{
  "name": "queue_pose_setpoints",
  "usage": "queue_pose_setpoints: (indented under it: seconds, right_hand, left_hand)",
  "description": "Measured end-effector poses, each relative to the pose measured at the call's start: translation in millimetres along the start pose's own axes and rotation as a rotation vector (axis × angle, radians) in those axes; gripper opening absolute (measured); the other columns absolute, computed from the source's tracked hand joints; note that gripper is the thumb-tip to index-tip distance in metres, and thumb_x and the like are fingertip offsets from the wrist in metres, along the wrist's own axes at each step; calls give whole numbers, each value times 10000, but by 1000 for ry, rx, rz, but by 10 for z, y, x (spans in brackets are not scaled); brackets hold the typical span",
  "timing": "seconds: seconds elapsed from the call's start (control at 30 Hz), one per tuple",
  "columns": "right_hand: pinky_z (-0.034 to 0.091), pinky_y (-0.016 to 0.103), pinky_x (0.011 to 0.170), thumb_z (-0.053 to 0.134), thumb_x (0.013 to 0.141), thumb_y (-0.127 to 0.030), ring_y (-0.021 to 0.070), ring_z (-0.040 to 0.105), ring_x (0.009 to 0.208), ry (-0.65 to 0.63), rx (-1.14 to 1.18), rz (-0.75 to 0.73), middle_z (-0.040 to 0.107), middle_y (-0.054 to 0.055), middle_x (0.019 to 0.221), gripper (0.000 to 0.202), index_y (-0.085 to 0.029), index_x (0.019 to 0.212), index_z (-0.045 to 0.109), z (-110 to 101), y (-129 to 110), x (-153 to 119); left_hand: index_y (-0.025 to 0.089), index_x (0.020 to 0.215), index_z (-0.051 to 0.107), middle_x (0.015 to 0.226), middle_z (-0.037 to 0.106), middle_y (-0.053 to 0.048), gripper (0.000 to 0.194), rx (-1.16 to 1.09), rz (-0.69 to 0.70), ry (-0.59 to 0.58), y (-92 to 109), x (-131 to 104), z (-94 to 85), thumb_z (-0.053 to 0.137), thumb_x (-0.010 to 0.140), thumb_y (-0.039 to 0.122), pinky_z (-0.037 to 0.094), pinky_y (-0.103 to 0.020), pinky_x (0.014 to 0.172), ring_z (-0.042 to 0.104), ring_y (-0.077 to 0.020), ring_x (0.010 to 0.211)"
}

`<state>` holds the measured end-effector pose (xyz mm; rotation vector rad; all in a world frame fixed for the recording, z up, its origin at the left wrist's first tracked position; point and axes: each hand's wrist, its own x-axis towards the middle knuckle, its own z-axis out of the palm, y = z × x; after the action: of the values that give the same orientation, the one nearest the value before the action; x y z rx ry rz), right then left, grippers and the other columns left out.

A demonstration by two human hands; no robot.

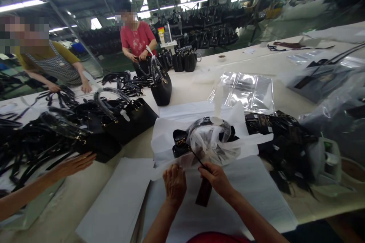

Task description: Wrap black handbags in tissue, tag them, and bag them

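Note:
In front of me a black handbag [179,142] lies partly wrapped in white tissue paper [164,136]. Clear plastic film [209,140] covers its middle and its arched handle [218,122]. My right hand [216,178] pinches the thin black cord of a dark brown hang tag [204,194], which dangles below the fingers. The cord runs up toward the bag's front. My left hand [175,184] is closed at the near edge of the wrapping, fingers curled down; whatever it grips is hidden.
White paper sheets [116,197] lie at left. More black handbags [134,119] and straps crowd the left side, where another person's hand [75,165] reaches in. Dark tags [273,140] are heaped at right beside a tape dispenser [329,163]. Clear bags [248,91] lie behind. Two co-workers stand across the table.

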<state>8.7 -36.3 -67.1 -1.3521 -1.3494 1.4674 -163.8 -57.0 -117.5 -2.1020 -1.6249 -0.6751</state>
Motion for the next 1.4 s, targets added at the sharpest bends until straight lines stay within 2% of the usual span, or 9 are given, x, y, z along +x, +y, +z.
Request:
queue_pose_setpoints:
  seconds: [0.13,0.3,0.53,0.63,0.77,0.93,1.23,1.3,1.4]
  right_hand:
    - [359,276,575,514,744,-407,141,470,577,8,-5,-18,518,-12,593,217,-202,677,541,2,-9,-6]
    - [367,274,582,513,746,-396,142,478,580,-7,-25,-28,529,-10,591,209,-208,656,529,20,-27,-12]
    - [385,282,588,552,732,-416,156,503,591,10,26,-18,549,-5,601,201,-219,695,561,-26,10,3]
    - [382,277,586,556,738,-415,152,501,590,6,44,-26,551,-6,601,203,-216,698,565,-37,16,-3]
    - [359,258,562,537,756,-404,136,482,574,-17,29,-29,535,-17,589,214,-204,681,552,17,63,16]
    - [344,251,575,491,825,-415,129,497,586,11,-205,-34,529,-20,586,305,-202,611,530,158,265,149]
    - [399,289,638,541,812,-423,204,618,710,152,-457,140,634,41,632,300,-213,611,618,219,581,376]
    - [401,280,625,576,786,-418,197,618,696,188,-453,165,636,37,613,275,-218,600,616,134,669,280]
    - [398,268,603,609,748,-372,182,604,643,271,-447,195,626,35,580,261,-209,546,578,-167,832,0]
  left_hand:
    - [79,1018,551,982,575,-172,338,-19,-3,73,113,47,41,461,882,374,372,-422,835,505,-288,966]
    - [135,849,575,919,590,-121,125,36,-21,100,123,237,69,451,863,150,373,-381,791,528,-249,896]
    - [154,767,536,733,603,-61,209,-23,54,17,-107,471,-399,378,874,68,392,-315,707,561,-187,690]
    - [174,678,510,582,532,-30,265,79,123,-154,-185,720,-643,366,836,18,370,-301,613,517,-189,558]
    - [156,741,556,699,609,-66,258,179,156,-487,-305,1239,-854,367,805,-8,387,-315,677,582,-216,663]
    - [128,876,582,833,652,-110,258,198,98,-670,-426,1715,-745,342,847,38,380,-339,750,622,-243,805]
    - [174,885,578,861,670,-83,223,195,-54,-653,-763,1770,-370,379,907,271,378,-280,609,627,-226,782]
    - [155,909,583,876,670,-105,239,184,-60,-548,-810,1669,-376,378,905,278,412,-308,675,626,-243,812]
    - [80,1061,566,1023,645,-186,312,135,-12,-165,-810,1379,-430,430,891,304,442,-405,805,601,-314,967]
